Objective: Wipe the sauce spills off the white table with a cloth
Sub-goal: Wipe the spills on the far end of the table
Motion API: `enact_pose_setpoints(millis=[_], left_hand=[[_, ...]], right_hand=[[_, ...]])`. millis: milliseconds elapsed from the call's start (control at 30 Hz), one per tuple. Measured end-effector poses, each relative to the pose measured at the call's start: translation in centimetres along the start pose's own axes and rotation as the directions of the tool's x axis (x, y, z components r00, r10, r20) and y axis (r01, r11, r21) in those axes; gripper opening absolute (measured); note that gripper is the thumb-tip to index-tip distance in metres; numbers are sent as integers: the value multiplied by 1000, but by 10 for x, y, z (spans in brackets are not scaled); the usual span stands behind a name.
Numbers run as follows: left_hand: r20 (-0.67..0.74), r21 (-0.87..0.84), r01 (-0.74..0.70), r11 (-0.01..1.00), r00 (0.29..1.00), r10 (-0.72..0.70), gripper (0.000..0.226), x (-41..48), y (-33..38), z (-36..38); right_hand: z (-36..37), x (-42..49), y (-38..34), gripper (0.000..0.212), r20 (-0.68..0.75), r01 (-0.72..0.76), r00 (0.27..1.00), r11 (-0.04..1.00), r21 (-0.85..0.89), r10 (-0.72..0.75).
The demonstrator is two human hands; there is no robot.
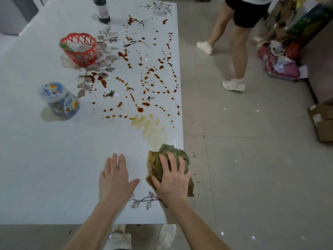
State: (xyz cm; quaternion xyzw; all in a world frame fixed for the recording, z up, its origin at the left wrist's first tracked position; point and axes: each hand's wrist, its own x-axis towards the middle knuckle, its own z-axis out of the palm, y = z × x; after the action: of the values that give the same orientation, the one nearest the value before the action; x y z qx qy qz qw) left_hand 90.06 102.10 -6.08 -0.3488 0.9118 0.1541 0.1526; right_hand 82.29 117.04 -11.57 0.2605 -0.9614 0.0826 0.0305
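Green-brown cloth [166,150] lies bunched on the white table [54,168] at its right edge, near the front corner. I read the right hand [173,181] as palm-down on top of it, fingers spread and nearly straight, pressing rather than gripping. The left hand [115,177] rests flat on the bare tabletop just beside it, fingers straight and close together, thumb out, holding nothing; red-brown sauce spills [124,55] dot the surface beyond, past a pale smear [153,130].
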Motion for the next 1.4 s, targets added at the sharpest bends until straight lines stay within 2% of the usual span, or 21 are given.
enact_pose_setpoints(millis=[167, 400, 533, 733, 867, 1000, 1133, 1267, 1400], left_hand=[[55, 35, 15, 999, 998, -17, 98, 2, 3, 1], [64, 38, 27, 999, 998, -29, 100, 5, 4, 2], [64, 44, 24, 999, 998, -27, 99, 6, 6, 1], [79, 50, 11, 999, 997, -15, 99, 5, 6, -1], [77, 59, 8, 998, 997, -12, 99, 4, 2, 1], [70, 92, -1, 996, 998, -6, 98, 3, 4, 3], [62, 97, -12, 995, 998, 6, 98, 4, 1, 3], [63, 94, -21, 995, 998, 15, 97, 4, 1, 2], [62, 98, -32, 995, 998, 26, 97, 2, -1, 5]], right_hand=[[-2, 16, 1, 63, 11, -62, 998, 998, 25, 62], [-9, -51, 6, 68, 28, -76, 997, 994, 76, 74], [-2, -22, 11, 66, 51, -82, 996, 994, 66, 78], [6, 34, 19, 70, 123, -139, 985, 977, 165, 119], [3, -13, 16, 71, 50, -111, 993, 984, 137, 105], [-3, -56, 13, 69, 46, -88, 996, 988, 126, 82], [-4, -15, 21, 67, 91, -64, 994, 990, 125, 53], [-5, 66, 30, 69, 229, -129, 970, 966, 223, 77], [2, 58, 21, 72, 193, -167, 972, 970, 179, 131]])
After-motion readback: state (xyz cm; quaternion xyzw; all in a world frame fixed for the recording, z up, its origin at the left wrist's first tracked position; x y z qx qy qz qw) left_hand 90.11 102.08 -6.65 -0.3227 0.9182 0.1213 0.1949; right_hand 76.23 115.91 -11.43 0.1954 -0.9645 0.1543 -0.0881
